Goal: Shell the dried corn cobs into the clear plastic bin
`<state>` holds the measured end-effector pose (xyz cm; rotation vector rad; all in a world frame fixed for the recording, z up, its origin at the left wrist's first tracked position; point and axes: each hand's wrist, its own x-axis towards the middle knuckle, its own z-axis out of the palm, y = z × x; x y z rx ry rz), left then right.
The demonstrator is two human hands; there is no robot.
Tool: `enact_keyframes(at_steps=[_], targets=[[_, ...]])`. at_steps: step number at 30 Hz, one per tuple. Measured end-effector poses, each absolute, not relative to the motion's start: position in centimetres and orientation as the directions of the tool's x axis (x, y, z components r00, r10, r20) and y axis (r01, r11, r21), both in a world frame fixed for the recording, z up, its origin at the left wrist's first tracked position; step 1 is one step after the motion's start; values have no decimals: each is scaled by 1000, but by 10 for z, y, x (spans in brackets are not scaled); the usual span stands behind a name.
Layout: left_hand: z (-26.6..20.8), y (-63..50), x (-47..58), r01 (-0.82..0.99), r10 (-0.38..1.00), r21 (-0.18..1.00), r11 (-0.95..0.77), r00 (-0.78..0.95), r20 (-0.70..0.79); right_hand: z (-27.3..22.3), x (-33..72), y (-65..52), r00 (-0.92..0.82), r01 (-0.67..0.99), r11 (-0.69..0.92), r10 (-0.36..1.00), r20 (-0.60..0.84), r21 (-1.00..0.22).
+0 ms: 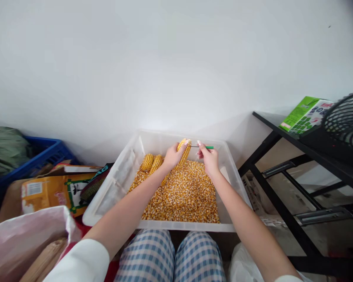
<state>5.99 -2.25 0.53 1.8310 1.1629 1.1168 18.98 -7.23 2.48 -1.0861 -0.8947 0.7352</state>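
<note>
Translucent whitish plastic makes up the wide rectangular tub (185, 225), its floor heaped with small, hard-looking yellow and cream corn kernels (182, 196); plump yellow cobs (147, 162), knobbly with tight rows, lie at its ten o'clock. At the tub's twelve o'clock, the left hand (173, 156) has its fingers closed around another yellow, ridged, tapering corn cob (183, 156), tilted above the kernels. Just toward one o'clock, the right hand (209, 157) has its fingers pinched on a slim tool with a green handle (209, 147), its thin dark shaft reaching the held cob.
</note>
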Motion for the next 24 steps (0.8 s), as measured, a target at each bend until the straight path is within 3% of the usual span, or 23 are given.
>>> enact_keyframes(at_steps=[5, 8, 11, 18, 21, 24], targets=[[5, -24, 60, 396, 932, 845, -359, 204, 300, 27, 196, -71, 517, 8, 358, 798, 311, -934], [3, -20, 58, 420, 946, 849, -322, 188, 265, 27, 205, -70, 392, 141, 279, 865, 313, -950], [1, -16, 54, 511, 954, 807, -297, 192, 229, 25, 217, -69, 242, 383, 208, 918, 315, -900], [-8, -12, 51, 680, 953, 668, -301, 225, 202, 19, 220, -70, 10, 865, 135, 958, 287, -483], [-16, -12, 55, 750, 969, 616, -241, 217, 116, 9, 211, -69, -31, 954, 92, 977, 212, -286], [-25, -9, 60, 779, 979, 607, -156, 205, -11, -5, 200, -67, -5, 982, 32, 990, 141, -188]])
